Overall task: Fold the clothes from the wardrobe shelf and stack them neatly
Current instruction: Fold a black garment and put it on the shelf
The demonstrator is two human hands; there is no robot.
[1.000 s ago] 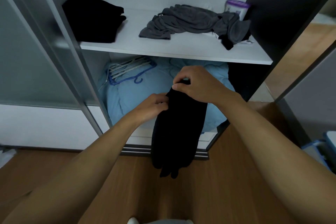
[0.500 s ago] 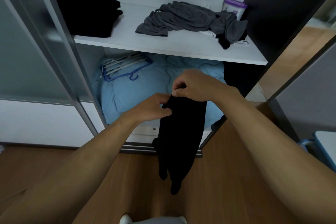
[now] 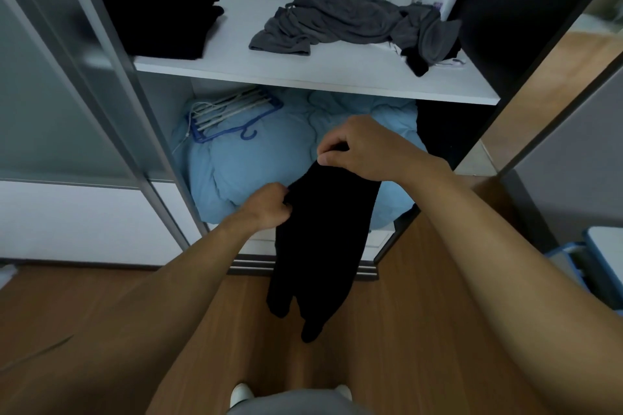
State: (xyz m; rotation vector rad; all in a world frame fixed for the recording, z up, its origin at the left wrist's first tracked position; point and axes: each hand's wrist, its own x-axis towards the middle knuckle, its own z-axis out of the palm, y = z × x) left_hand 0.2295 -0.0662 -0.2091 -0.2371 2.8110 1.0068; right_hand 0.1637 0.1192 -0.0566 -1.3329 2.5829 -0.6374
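Black garment (image 3: 320,246), 1, in 2 hands (image 3: 266,209) (image 3: 367,152)

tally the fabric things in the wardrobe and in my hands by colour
grey: 1, heap
black: 3, pile, held garment, scrap at the heap's right end
blue: 1, duvet
total: 5

Arms outstretched, left hand (image 3: 268,207) lower than right hand (image 3: 362,148), both seemingly in pinch grips.
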